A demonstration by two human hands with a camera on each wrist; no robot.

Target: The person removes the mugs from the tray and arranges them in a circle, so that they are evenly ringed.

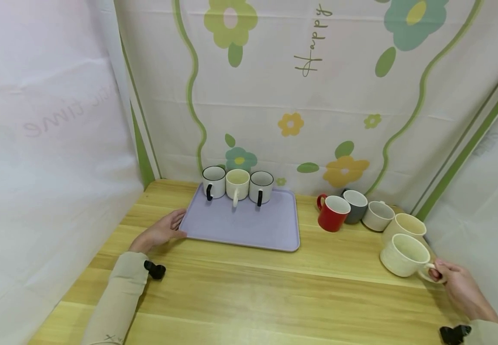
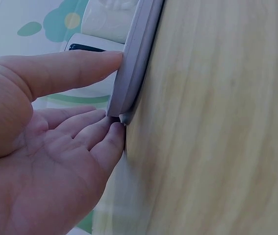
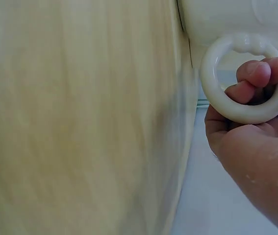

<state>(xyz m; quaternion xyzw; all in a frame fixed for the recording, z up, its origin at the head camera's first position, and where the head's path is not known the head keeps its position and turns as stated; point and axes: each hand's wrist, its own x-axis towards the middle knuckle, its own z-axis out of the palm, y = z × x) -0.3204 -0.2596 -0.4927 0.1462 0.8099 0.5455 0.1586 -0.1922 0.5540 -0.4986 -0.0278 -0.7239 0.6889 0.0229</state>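
Observation:
My right hand (image 1: 460, 285) has its fingers curled through the round handle (image 3: 246, 115) of a cream mug (image 1: 404, 256) at the right. That mug stays upright; I cannot tell whether its base touches the table. On the left, my left hand (image 1: 160, 232) holds the near left corner of a lilac tray (image 1: 240, 227). The left wrist view shows the thumb (image 2: 75, 71) on the tray's rim and the fingers (image 2: 107, 142) at its underside. Along the tray's back stand a white mug (image 1: 214, 184), a cream-yellow mug (image 1: 237, 184) and another white mug (image 1: 261, 187), their handles facing me.
Right of the tray, a red mug (image 1: 333, 214), a dark grey mug (image 1: 354, 207), a light grey mug (image 1: 377, 216) and a pale yellow mug (image 1: 404, 226) form a slanting row. Patterned cloth walls (image 1: 339, 86) border the wooden table (image 1: 249, 292) at the back and sides.

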